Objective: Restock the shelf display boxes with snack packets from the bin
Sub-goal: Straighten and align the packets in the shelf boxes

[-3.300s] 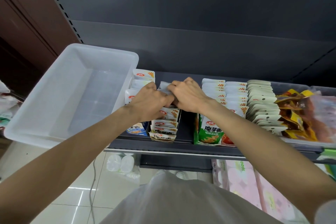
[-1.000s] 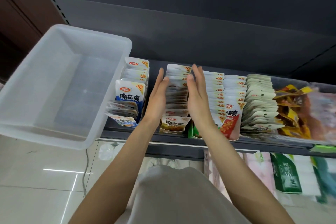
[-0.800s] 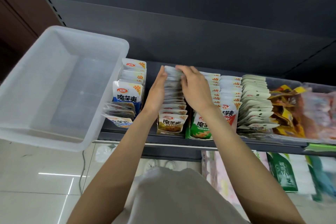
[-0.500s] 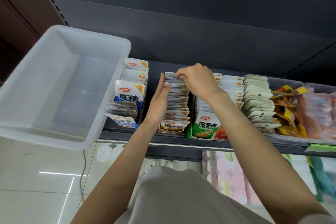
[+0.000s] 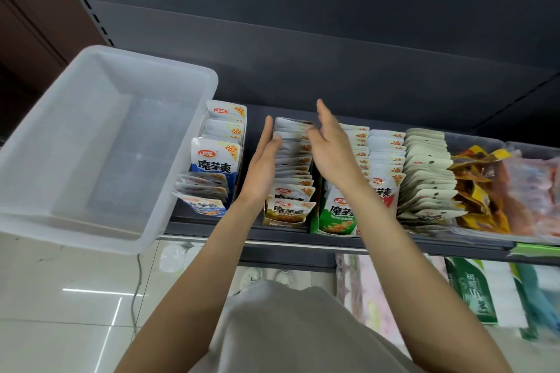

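Our left hand (image 5: 263,168) lies flat along the brown packet row (image 5: 292,160); our right hand (image 5: 330,148) hovers above, fingers spread, holding nothing.

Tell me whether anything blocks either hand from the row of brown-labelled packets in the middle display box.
Nothing visible does. The left hand already lies flat against the left side of the row of brown-labelled snack packets, and the right hand hovers open just over its right side.

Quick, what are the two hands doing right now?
Left hand: open, flat against the brown packet row.
Right hand: open, above that row, holding nothing.
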Available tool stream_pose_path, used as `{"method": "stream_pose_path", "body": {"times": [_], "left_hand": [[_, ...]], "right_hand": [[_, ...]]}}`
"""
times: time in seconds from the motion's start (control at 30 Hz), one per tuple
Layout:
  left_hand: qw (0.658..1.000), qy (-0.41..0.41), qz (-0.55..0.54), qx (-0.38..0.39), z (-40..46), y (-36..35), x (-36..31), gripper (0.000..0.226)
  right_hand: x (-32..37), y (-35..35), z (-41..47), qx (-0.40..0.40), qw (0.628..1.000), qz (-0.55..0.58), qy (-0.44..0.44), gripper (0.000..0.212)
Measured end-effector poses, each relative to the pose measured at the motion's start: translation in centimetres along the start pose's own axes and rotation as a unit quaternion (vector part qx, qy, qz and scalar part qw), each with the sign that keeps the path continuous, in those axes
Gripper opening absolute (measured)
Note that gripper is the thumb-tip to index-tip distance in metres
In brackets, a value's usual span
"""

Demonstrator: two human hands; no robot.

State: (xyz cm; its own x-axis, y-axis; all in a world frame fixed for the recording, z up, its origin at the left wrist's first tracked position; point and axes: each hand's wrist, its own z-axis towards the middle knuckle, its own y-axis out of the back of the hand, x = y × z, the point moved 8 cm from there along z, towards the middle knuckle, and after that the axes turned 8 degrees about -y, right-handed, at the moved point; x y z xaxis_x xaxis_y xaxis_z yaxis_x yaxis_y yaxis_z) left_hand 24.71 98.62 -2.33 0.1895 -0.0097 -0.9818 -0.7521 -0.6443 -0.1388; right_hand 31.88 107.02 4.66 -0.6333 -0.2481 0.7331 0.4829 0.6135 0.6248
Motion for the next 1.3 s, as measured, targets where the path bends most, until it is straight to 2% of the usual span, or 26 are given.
{"method": "stream_pose_path", "body": {"times": [0.07, 0.13, 0.17, 0.2, 0.23, 0.27, 0.33, 0.43, 0.53, 0.63, 0.77, 0.87, 0.9, 0.97, 1.03, 1.13, 1.3], "left_hand": [[0.999, 0.027, -0.008, 0.041, 2.7, -0.7, 4.5, 0.058], [0.998, 0.019, -0.014, 0.057, 3.5, 0.0, 8.3, 0.08], [0.999, 0.028, -0.009, 0.032, 4.2, 0.0, 10.0, 0.081], [0.998, 0.034, -0.012, 0.049, 3.8, -0.4, 8.9, 0.079], [0.998, 0.056, 0.011, 0.027, 2.5, -0.9, 6.1, 0.076], [0.998, 0.039, 0.035, 0.045, 1.3, -1.8, 2.1, 0.069], [0.995, -0.006, 0.078, 0.064, 0.5, -2.1, -1.0, 0.05], [0.983, -0.048, 0.165, 0.06, 0.1, -1.3, -2.3, 0.043], [0.96, -0.094, 0.257, 0.059, 0.8, -1.3, -1.9, 0.048], [0.976, -0.07, 0.196, 0.067, 1.0, -1.5, -1.4, 0.048], [0.999, -0.023, -0.01, 0.03, 0.0, -0.4, -1.5, 0.056], [0.997, 0.023, -0.065, -0.018, -2.5, 0.8, -0.5, 0.053], [0.997, 0.025, -0.066, -0.017, -3.2, 0.9, -0.1, 0.055], [0.997, 0.022, -0.074, -0.01, -3.9, 0.9, 0.8, 0.062], [0.997, 0.034, -0.071, 0.01, -4.1, 0.5, 1.3, 0.067], [0.997, 0.04, -0.054, 0.032, -4.1, -0.4, 1.7, 0.073], [0.998, 0.029, -0.027, 0.05, -3.2, -0.9, 1.1, 0.061]], "right_hand": [[1.4, -1.0, -2.7, 0.045, 0.984, 0.165, -0.056, 0.056], [2.1, -2.0, -4.3, 0.08, 0.947, 0.302, -0.082, 0.056], [1.7, -1.8, -4.4, 0.066, 0.941, 0.322, -0.077, 0.056], [1.6, -1.5, -4.4, 0.051, 0.938, 0.335, -0.075, 0.055], [1.0, -1.3, -4.0, 0.031, 0.943, 0.325, -0.067, 0.054], [0.6, -1.5, -3.7, 0.03, 0.951, 0.301, -0.064, 0.054], [-0.5, -2.5, -2.7, 0.023, 0.983, 0.179, -0.025, 0.055], [-2.2, -4.6, -1.1, -0.008, 0.999, -0.04, 0.029, 0.06], [-2.5, -4.9, -0.3, -0.046, 0.991, -0.113, 0.047, 0.063], [-2.2, -4.6, -0.7, -0.039, 0.996, -0.075, 0.027, 0.063], [-1.5, -1.6, -3.4, -0.035, 0.994, 0.096, 0.028, 0.056], [-2.9, -0.7, -5.9, 0.025, 0.977, 0.21, 0.002, 0.059], [-3.2, -1.2, -6.4, 0.055, 0.977, 0.208, 0.001, 0.065], [-3.7, -3.3, -6.9, 0.099, 0.988, 0.115, 0.008, 0.079], [-4.3, -5.1, -6.2, 0.095, 0.995, 0.044, 0.0, 0.086], [-4.8, -5.8, -4.8, 0.029, 0.995, 0.099, -0.012, 0.085], [-5.2, -5.8, -5.1, -0.018, 0.991, 0.131, -0.008, 0.08]]}}
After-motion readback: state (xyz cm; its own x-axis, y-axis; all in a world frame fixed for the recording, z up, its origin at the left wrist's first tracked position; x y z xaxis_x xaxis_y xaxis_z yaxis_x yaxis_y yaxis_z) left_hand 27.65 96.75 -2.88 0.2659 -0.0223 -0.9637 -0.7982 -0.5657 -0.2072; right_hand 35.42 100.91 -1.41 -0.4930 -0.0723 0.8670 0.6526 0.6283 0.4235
